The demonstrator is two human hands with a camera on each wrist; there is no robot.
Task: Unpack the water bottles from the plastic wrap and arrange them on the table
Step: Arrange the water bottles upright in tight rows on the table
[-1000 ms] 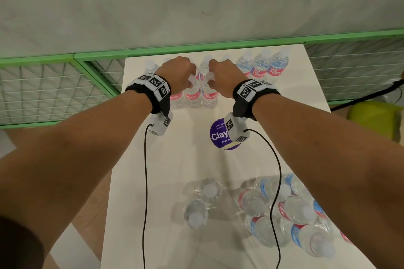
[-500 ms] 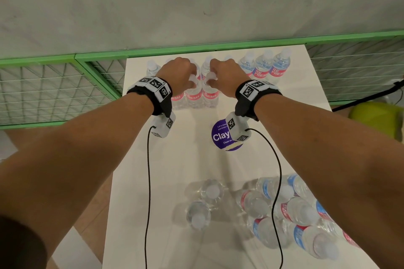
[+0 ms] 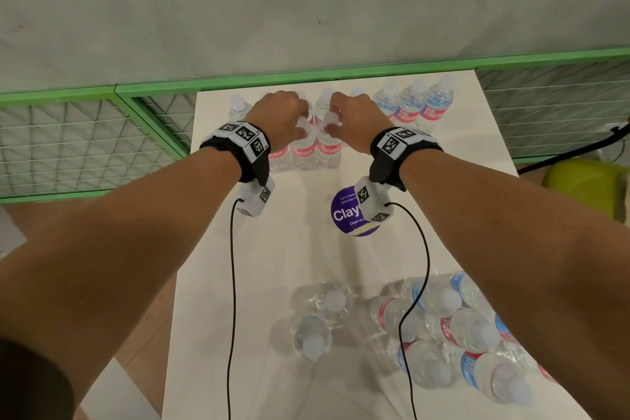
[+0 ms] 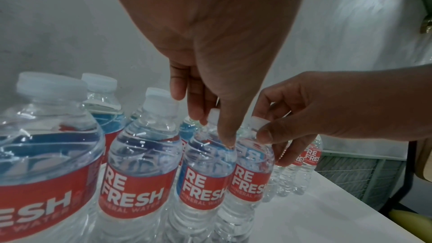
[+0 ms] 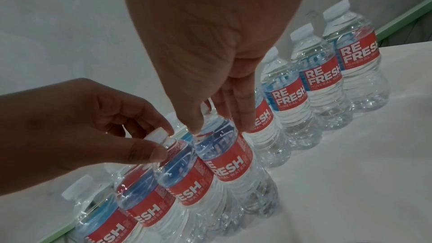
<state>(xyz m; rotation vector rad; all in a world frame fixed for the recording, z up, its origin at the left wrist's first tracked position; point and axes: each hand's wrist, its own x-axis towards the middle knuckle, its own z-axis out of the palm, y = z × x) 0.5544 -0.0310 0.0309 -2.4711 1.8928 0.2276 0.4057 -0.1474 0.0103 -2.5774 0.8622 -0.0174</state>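
Clear water bottles with red labels stand in rows at the far end of the white table [image 3: 289, 249]. My left hand [image 3: 300, 123] pinches the neck of one upright bottle [image 4: 205, 182] in the front row. My right hand [image 3: 330, 121] pinches the cap of the bottle beside it [image 5: 229, 163]. Both bottles stand on the table, touching each other. Near me on the right, several bottles sit bunched in crumpled plastic wrap [image 3: 460, 334]. Two loose bottles [image 3: 332, 300] stand to the left of the wrap.
Three more bottles [image 3: 412, 106] stand in a line at the far right. A round purple sticker [image 3: 344, 215] lies on the table's middle. A green mesh fence [image 3: 85, 147] and a grey wall run behind the table. Black wrist cables [image 3: 233, 283] hang over the table.
Both hands stay on the two bottle tops. Only the head view has shifted slightly.
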